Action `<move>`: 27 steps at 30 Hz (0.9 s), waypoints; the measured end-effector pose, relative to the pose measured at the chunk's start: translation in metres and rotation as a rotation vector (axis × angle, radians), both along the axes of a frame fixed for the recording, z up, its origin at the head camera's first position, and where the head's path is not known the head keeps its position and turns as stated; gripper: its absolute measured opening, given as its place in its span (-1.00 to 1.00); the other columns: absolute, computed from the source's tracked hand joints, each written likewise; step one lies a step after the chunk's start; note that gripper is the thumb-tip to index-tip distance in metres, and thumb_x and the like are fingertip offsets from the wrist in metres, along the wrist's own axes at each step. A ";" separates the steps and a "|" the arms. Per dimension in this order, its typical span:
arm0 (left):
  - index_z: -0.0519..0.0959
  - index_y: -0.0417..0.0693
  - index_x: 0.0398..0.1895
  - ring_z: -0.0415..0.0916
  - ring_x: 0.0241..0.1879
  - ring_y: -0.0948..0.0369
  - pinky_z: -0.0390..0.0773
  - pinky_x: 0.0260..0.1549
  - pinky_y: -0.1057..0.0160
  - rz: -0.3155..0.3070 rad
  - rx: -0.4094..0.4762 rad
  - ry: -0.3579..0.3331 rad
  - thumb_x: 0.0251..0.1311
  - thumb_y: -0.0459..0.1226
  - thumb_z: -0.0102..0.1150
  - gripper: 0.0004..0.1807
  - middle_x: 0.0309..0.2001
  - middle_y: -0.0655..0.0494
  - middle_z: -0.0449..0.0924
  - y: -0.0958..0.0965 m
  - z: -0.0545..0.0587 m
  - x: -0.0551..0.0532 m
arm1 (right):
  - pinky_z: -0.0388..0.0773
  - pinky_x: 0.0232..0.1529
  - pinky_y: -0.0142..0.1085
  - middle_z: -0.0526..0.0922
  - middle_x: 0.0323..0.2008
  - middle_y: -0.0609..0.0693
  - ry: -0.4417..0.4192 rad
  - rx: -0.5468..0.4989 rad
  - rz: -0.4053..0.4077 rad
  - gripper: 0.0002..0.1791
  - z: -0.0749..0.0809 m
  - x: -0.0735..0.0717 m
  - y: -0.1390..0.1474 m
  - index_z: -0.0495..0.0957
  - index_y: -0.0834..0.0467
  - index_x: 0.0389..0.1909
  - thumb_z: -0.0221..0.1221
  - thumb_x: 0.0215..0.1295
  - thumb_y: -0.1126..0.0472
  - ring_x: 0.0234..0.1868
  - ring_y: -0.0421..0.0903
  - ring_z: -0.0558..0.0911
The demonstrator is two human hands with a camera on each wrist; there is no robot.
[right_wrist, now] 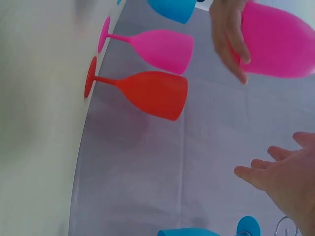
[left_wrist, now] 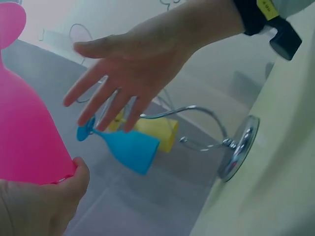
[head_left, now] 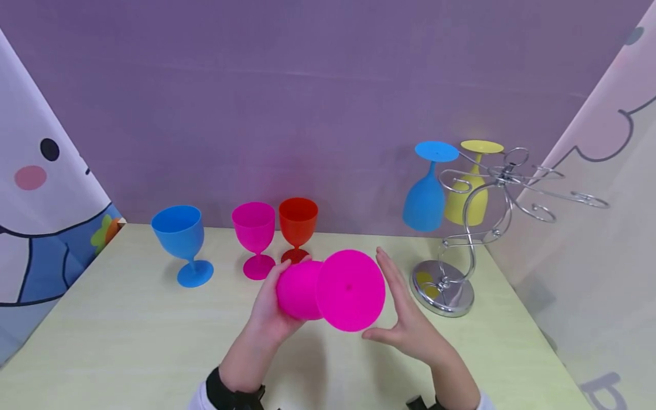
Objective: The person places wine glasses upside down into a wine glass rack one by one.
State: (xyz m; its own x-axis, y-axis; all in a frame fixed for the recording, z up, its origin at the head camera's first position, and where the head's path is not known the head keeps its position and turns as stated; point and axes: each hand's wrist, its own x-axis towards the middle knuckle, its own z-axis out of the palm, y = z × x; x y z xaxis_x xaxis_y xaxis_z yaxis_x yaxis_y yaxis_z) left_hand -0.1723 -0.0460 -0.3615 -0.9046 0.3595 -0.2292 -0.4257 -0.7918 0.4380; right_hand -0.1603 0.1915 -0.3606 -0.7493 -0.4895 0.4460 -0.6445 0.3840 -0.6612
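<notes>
My left hand point(head_left: 274, 310) grips a pink goblet point(head_left: 299, 290) by its bowl, near the rim. The goblet is tilted over, so its round foot faces the head camera and hides the stem. Just right of that foot, my right hand point(head_left: 407, 322) is held with thumb and fingers spread, holding nothing. The left wrist view shows the right hand point(left_wrist: 142, 64) with straight fingers, apart from the goblet point(left_wrist: 29, 132). Beyond it stands a chrome glass rack point(head_left: 468, 250), where a blue goblet point(head_left: 425, 199) and a yellow goblet point(head_left: 474, 196) hang upside down.
Upright at the back left of the table point(head_left: 128, 341) stand a blue goblet point(head_left: 179, 233), a pink goblet point(head_left: 254, 228) and a red goblet point(head_left: 298, 222). A purple backdrop point(head_left: 307, 102) closes off the rear, with printed panels at both sides. Several curled rack arms point(head_left: 543, 199) reach out rightward.
</notes>
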 end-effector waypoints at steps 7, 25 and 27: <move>0.18 0.17 0.27 0.17 0.16 0.13 0.42 0.03 0.21 -0.125 0.005 -0.078 0.03 0.06 0.18 -0.28 0.17 0.14 0.24 0.017 -0.015 0.000 | 0.35 0.15 0.02 0.06 0.35 -0.06 -0.165 -0.108 0.086 0.21 -0.002 0.007 -0.014 -0.26 -0.08 0.41 0.41 -0.14 0.14 0.27 -0.04 0.18; 0.16 0.12 0.22 0.17 0.12 0.03 0.41 0.04 0.14 -0.196 -0.090 -0.088 0.02 0.12 0.13 -0.28 0.14 0.01 0.21 0.034 -0.032 0.005 | 0.42 0.06 -0.12 0.44 0.06 0.06 -0.101 -0.149 0.146 -0.26 -0.010 0.018 -0.028 0.23 0.08 0.19 0.36 -0.04 0.18 0.08 -0.05 0.41; 0.14 0.11 0.24 0.16 0.14 0.01 0.39 0.08 0.12 -0.211 -0.063 -0.093 0.01 0.11 0.14 -0.26 0.16 -0.01 0.20 0.036 -0.033 0.006 | 0.41 0.07 -0.11 0.43 0.07 0.06 -0.090 -0.143 0.158 -0.26 -0.010 0.017 -0.028 0.22 0.08 0.19 0.35 -0.02 0.19 0.09 -0.04 0.40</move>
